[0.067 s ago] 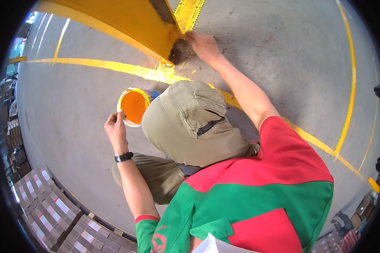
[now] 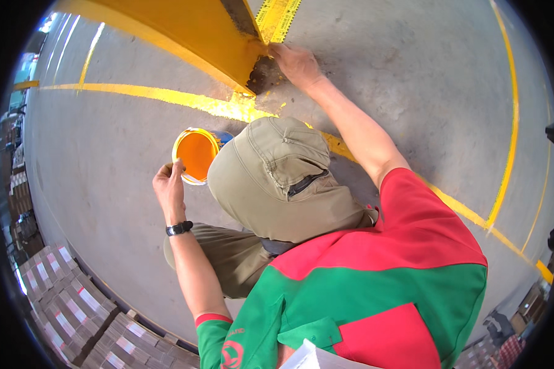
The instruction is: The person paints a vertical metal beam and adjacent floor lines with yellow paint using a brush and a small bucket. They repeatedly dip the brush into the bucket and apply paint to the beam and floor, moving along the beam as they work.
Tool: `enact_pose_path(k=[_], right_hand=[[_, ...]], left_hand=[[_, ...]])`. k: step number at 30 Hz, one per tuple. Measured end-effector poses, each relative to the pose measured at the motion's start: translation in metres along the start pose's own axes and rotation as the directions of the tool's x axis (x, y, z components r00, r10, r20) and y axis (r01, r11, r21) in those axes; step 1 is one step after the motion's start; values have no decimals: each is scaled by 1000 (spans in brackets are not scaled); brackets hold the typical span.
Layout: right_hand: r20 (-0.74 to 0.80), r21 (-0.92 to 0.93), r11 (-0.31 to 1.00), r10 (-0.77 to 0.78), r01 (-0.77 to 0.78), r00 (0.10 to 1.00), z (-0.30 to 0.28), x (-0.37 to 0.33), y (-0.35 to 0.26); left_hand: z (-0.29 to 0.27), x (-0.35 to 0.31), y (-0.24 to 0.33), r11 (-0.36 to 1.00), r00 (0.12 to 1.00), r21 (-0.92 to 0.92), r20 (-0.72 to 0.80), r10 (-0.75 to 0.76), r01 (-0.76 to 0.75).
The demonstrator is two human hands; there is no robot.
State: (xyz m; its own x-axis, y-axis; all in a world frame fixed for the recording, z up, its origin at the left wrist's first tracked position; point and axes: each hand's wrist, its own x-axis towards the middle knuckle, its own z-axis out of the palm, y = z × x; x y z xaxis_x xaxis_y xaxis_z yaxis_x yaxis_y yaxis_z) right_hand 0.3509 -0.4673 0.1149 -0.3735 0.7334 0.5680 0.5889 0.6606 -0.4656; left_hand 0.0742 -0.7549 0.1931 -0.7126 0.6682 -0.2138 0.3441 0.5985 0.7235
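A small bucket (image 2: 192, 130) with a yellow rim, an orange-yellow inside and a partly blue outer wall sits tilted toward me on the floor. My left hand (image 2: 170, 187) is closed on its near left rim, thumb over the edge. Farther off, my right hand (image 2: 297, 66) reaches to the foot of a yellow steel post (image 2: 184, 37), its fingers bent together by the post's lower corner. Whatever those fingers hold, if anything, is hidden. Beside them is a dark, worn patch of floor (image 2: 264, 75), and a yellow strip (image 2: 278, 21) with black-marked edges runs away from the post.
A yellow floor line (image 2: 166, 95) crosses the grey concrete, passing the post and my knee (image 2: 271, 178) in olive trousers. Another yellow line (image 2: 512, 123) curves along the right. Stacked flat brown bundles (image 2: 74, 301) stand at the lower left. A person (image 2: 505, 344) is partly visible at the lower right.
My right hand has shifted very slightly upward along the post's foot. The left hand and bucket keep their places.
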Motion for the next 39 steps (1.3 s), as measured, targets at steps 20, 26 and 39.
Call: enact_pose_path(k=[20,26,39], right_hand=[[90,-260,868,-414,423,906,-25,18,-22],[158,-323,860,-361,394,919,-24,27,-29],[-83,-266,881,-426,392,901,-48,34,-41]], left_hand=[[-53,31,-29,912,975,370,189,112,-177],[-49,37,-26,899,970,373,167,178,-229],[-49,40,-34,915,981,381,182,69,-135]])
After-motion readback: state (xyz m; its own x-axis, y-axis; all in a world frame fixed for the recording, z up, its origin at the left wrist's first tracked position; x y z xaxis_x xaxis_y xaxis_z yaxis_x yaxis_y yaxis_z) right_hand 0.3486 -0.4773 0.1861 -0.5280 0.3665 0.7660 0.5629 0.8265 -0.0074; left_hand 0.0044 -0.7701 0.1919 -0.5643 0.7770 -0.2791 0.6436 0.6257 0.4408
